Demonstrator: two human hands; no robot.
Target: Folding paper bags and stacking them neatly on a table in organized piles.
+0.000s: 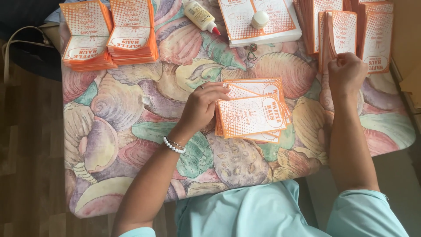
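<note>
Left hand (202, 105): fingers flat and open on the small pile of orange paper bags (252, 115), middle of desk (131, 109).
Right hand (347, 72): fingers closed, pinching one bag (340, 35) from the far-right stacks.
Far-left stacks (109, 33): two.
Glue bottle (201, 16): one.

This looks like a room in a home used for handwork rather than a workshop: the small tabletop (131, 145) wears a soft cloth printed with pastel seashells, and brown wood-plank flooring (30, 153) runs past its left edge. Stacks of orange-and-white printed paper sleeves (109, 35) crowd the far corners, with a white glue bottle with a red tip (201, 16) at the far edge.
</note>
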